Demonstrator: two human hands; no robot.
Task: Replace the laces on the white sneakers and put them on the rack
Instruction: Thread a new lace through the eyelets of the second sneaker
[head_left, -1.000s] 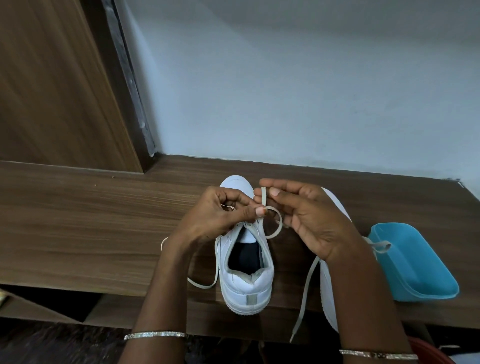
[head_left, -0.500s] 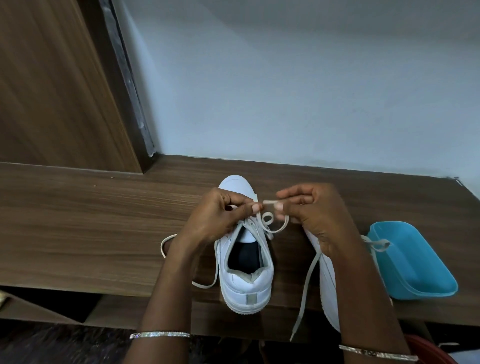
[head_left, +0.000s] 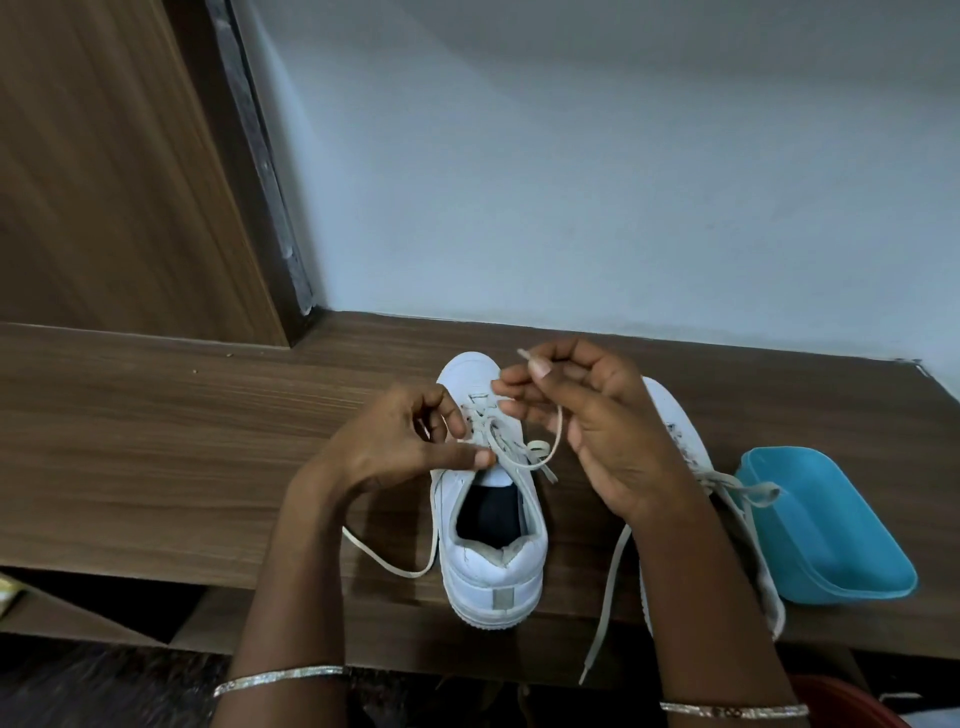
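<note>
A white sneaker (head_left: 491, 566) stands upright on the wooden shelf (head_left: 156, 467), heel toward me. Its off-white lace (head_left: 540, 457) runs through the upper eyelets and loops to the right. My right hand (head_left: 608, 436) pinches the lace's tip above the shoe's toe. My left hand (head_left: 410, 447) presses on the lace at the left eyelets. The lace's other end (head_left: 384, 558) trails loose to the left. A second white sneaker (head_left: 680, 426) lies behind my right forearm, mostly hidden, its lace (head_left: 605, 597) hanging over the shelf's front edge.
A blue plastic tub (head_left: 826, 525) sits at the right, touching the second sneaker's lace. A wooden cabinet panel (head_left: 104, 182) rises at the left, a pale wall (head_left: 571, 156) behind. A red object (head_left: 852, 701) shows at the bottom right, below the shelf.
My right hand has lifted the lace tip up and away from the left hand, drawing the loop longer. The left hand has slid slightly down onto the eyelets.
</note>
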